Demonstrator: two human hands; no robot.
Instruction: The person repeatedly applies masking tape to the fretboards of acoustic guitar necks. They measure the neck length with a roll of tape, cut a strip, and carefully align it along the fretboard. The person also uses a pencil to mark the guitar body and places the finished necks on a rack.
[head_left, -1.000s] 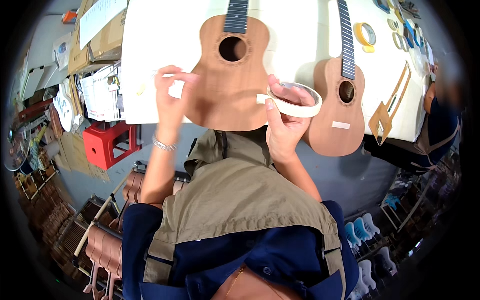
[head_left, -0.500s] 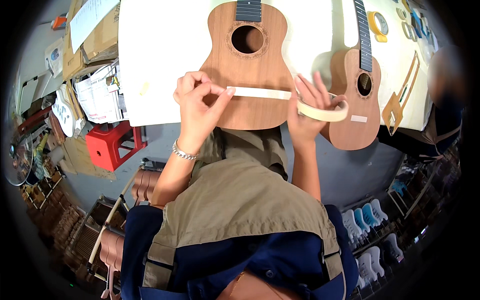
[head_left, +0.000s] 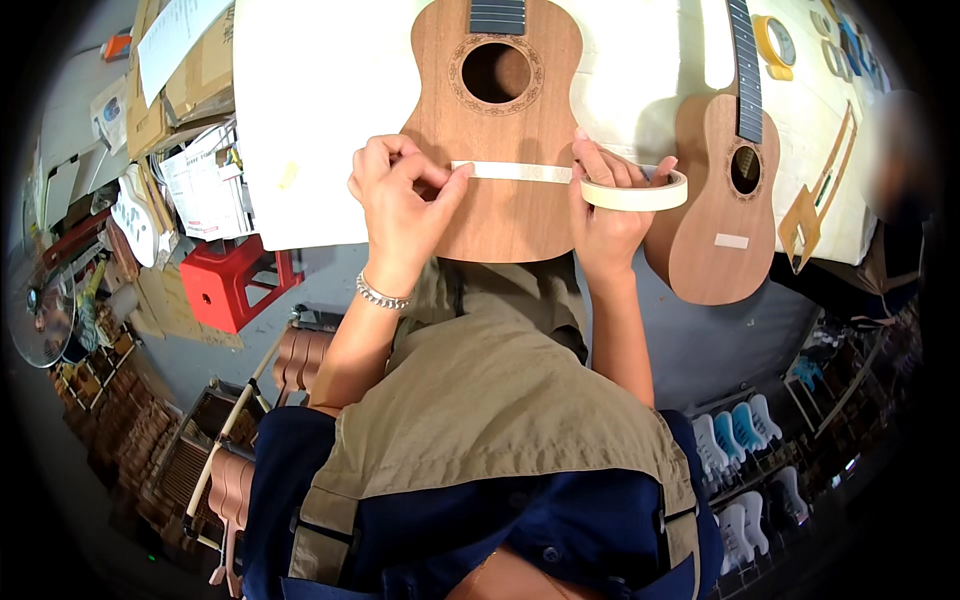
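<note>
A brown wooden ukulele (head_left: 505, 225) lies face up in front of me, its sound hole away from me. Across its lower body runs a whitish strip of masking tape (head_left: 520, 172), still joined to its roll. My left hand (head_left: 405, 200) pinches the strip's left end between thumb and forefinger at the ukulele's left side. At the right edge my right hand (head_left: 608, 230) holds the tape roll (head_left: 640, 198), with fingers through its ring and the thumb by the strip. Whether the strip touches the wood along its length I cannot tell.
A second ukulele (head_left: 720, 265) lies at the right, a short tape piece (head_left: 731, 241) on its face. Beyond are a yellow tape roll (head_left: 775, 42) and a thin wooden jig (head_left: 800, 225). Left of the pale table (head_left: 320, 130) stand a red stool (head_left: 222, 288) and cardboard boxes (head_left: 205, 80).
My right hand and the roll have shifted left and away from me, and its spread fingers have drawn in. The tape strip sits slightly farther up the ukulele.
</note>
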